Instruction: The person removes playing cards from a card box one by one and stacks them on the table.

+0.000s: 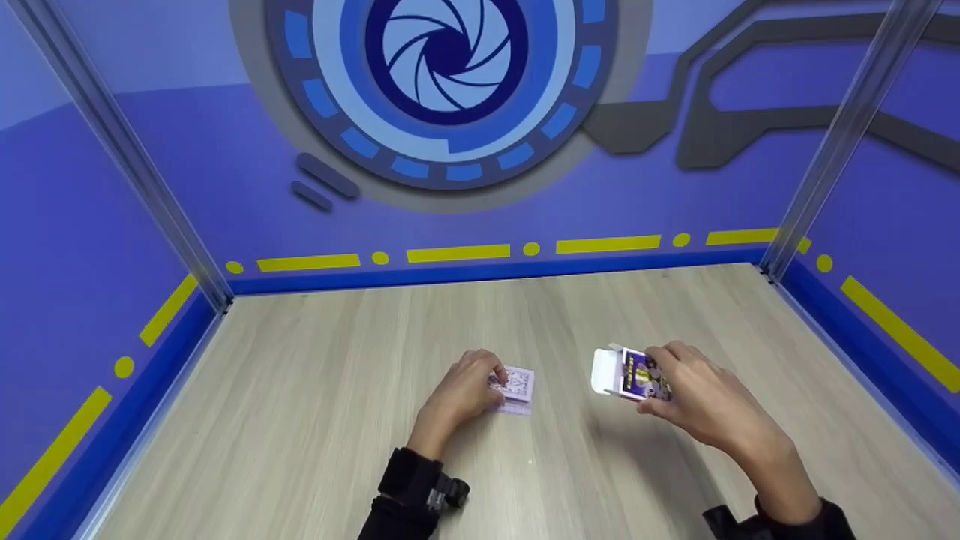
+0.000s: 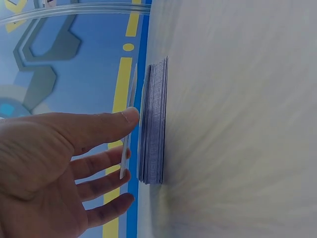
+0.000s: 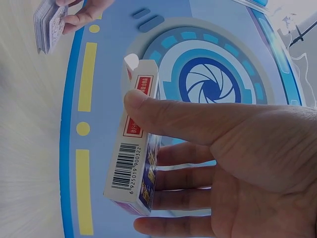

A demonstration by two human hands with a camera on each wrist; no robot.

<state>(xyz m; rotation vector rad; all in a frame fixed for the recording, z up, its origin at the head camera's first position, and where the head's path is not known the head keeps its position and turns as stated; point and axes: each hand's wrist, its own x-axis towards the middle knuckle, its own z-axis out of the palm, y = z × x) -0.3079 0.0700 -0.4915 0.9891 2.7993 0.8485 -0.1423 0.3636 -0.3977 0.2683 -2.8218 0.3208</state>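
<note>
A stack of playing cards with patterned backs lies on the table, its layered edge filling the middle of the left wrist view. Just over the stack, my left hand pinches a thin playing card between thumb and fingers; a narrow gap separates this card from the stack. To the right, my right hand grips a small card box above the table, its white end flap open towards the left. A barcode shows on the box's narrow side. What the box holds inside is hidden.
The wood-grain table is bounded by blue printed walls at the back, left and right. Metal posts stand in the back corners. Black bands with small devices sit on both wrists.
</note>
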